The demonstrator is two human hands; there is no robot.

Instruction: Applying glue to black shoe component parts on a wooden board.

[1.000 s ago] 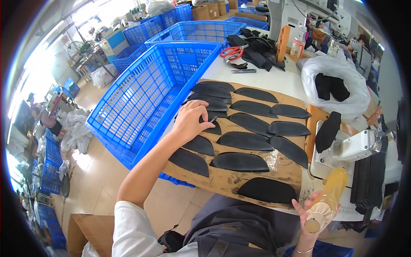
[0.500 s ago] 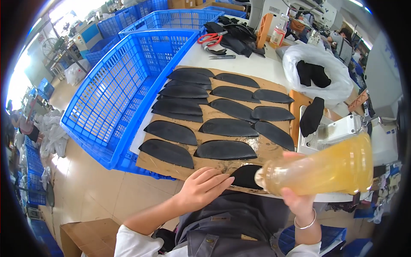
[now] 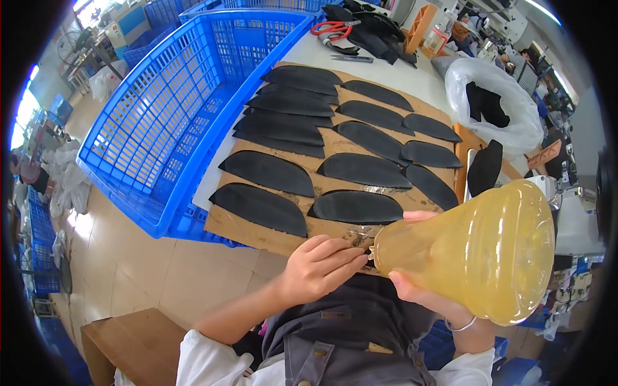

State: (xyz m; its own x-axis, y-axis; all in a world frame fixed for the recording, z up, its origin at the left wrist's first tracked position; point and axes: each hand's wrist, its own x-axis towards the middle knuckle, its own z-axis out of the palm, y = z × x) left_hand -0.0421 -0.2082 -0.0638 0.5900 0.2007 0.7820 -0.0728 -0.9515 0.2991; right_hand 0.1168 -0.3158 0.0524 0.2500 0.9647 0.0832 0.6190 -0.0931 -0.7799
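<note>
A large plastic bottle (image 3: pixel 470 251) of yellowish liquid lies tilted in my right hand (image 3: pixel 421 294), its narrow tip pointing left and down at the board's near edge. Beside that tip is my left hand (image 3: pixel 324 269), fingers curled and pressed together; whatever they pinch is hidden. Only a sliver of a black piece shows under the bottle tip. Several black half-oval pieces, such as one near piece (image 3: pixel 355 206), lie in rows on a brown cardboard sheet (image 3: pixel 257 233). Those in the left column overlap one another.
A blue plastic crate (image 3: pixel 168 212) stands left of the cardboard. Red-handled scissors (image 3: pixel 335 27), metal snips (image 3: pixel 352 58) and black scraps (image 3: pixel 380 38) lie at the far end. At right are a white plastic bag (image 3: pixel 458 87) with black pieces and a loose black piece (image 3: pixel 485 168).
My right hand has tilted the bottle further, its tip now down and left beside my left fingers. My left fingers have curled in, and the near black piece is mostly covered. The view has shifted slightly.
</note>
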